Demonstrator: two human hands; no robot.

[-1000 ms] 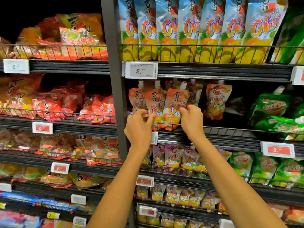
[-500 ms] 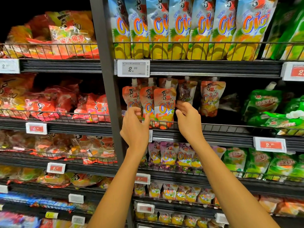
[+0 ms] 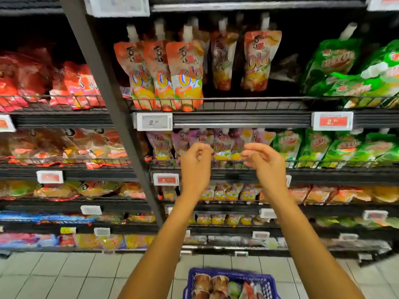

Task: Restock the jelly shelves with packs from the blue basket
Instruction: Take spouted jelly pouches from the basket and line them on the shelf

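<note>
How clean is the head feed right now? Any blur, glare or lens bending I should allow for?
Head view: both bare hands, left hand and right hand, are motion-smeared; the blue plastic basket rim is soft too. Wide-angle bending tilts the grey metal shelf upright. White price tag digits are barely legible. Upper shelf recesses sit in deep shadow.
</note>
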